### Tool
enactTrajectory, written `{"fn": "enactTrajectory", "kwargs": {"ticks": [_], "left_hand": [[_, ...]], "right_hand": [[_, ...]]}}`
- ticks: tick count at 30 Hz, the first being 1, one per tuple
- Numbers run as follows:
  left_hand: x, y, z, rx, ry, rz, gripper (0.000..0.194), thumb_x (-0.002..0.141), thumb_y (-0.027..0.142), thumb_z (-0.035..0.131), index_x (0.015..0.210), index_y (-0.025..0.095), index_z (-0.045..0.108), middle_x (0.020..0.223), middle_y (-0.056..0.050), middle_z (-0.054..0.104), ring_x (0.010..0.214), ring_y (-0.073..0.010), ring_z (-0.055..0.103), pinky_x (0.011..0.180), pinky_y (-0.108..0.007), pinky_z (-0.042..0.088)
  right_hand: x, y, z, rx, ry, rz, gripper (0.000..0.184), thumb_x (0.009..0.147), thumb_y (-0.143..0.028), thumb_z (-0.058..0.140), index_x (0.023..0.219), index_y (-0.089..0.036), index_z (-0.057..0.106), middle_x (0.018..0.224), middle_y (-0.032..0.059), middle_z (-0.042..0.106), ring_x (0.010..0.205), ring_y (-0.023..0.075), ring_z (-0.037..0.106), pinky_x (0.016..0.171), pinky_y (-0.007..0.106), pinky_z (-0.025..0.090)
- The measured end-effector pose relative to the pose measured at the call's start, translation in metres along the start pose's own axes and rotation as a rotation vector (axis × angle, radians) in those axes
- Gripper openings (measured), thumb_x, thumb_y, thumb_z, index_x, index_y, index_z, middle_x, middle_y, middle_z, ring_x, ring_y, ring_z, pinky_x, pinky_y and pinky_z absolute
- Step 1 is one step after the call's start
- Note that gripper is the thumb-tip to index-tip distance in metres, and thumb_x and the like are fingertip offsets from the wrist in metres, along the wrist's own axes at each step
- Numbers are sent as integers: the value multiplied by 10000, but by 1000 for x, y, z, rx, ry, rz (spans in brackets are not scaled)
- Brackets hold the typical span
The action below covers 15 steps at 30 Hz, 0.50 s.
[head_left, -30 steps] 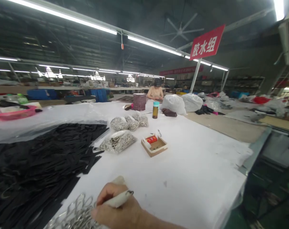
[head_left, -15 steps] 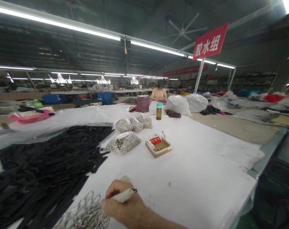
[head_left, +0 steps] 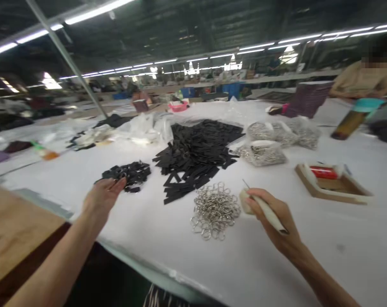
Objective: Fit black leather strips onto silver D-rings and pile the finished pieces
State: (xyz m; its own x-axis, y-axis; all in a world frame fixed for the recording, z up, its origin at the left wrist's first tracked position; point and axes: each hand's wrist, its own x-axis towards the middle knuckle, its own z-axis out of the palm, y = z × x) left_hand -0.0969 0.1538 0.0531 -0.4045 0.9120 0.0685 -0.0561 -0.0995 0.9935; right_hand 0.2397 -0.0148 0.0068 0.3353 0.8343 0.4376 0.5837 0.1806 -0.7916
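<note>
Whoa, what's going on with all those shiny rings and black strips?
Somebody is working at a big white-covered table. Their right hand holds a thin-tipped tool with a pale handle, beside a loose pile of shiny metal rings. Their left hand is at a small heap of black pieces; I can't tell if it grips one. A bigger pile of black strips lies between the hands, farther back.

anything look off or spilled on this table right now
Nothing looks clearly spilled. The blue-capped bottle and purple stack look slanted, probably just camera distortion near the edge. A small grey smudge marks the white table near the right hand.
</note>
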Motion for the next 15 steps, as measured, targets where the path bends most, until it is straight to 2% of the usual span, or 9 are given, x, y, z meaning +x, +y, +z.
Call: {"fn": "enactTrajectory", "kwargs": {"ticks": [2, 5, 7, 8, 11, 15], "left_hand": [[4, -17, -7, 120, -80, -9, 127, 809, 172, 521, 896, 100, 580, 866, -62, 621, 742, -166, 617, 689, -343, 517], [-19, -46, 1, 319, -271, 29, 96, 732, 192, 564, 762, 110, 604, 769, -68, 648, 695, -206, 631, 635, -352, 521], [-39, -61, 13, 470, -378, 111, 104, 696, 210, 591, 761, 141, 634, 795, -67, 663, 740, -225, 622, 676, -366, 511], [-46, -66, 19, 544, -420, 165, 119, 684, 195, 598, 789, 164, 645, 869, -66, 667, 817, -233, 608, 743, -373, 494], [-54, -73, 33, 754, -534, 314, 230, 656, 123, 607, 863, 209, 655, 1054, -57, 628, 1007, -244, 526, 902, -378, 406], [-56, -76, 39, 979, -647, 431, 188, 716, 115, 547, 857, 191, 647, 1003, -74, 609, 960, -239, 529, 857, -369, 421]], "right_hand": [[-1, 1, 0, -56, -1, -51, 192, 812, -366, 535, 887, -200, 597, 746, 25, 610, 608, 155, 557, 573, 249, 450], [-6, 5, 2, -108, -8, -120, 167, 827, -335, 523, 908, -204, 589, 819, 37, 630, 680, 167, 590, 631, 253, 470], [-9, 10, 5, -135, -17, -173, 168, 830, -323, 524, 931, -205, 586, 860, 45, 639, 722, 175, 606, 663, 259, 476], [-10, 12, 6, -151, -24, -203, 171, 828, -318, 530, 944, -204, 584, 868, 46, 642, 731, 177, 611, 670, 261, 477], [-13, 16, 13, -188, -61, -303, 193, 815, -296, 560, 985, -204, 574, 875, 46, 646, 732, 174, 621, 674, 255, 477], [-15, 11, 20, -195, -109, -371, 178, 824, -257, 547, 994, -208, 567, 877, 48, 644, 734, 172, 629, 668, 251, 478]]}}
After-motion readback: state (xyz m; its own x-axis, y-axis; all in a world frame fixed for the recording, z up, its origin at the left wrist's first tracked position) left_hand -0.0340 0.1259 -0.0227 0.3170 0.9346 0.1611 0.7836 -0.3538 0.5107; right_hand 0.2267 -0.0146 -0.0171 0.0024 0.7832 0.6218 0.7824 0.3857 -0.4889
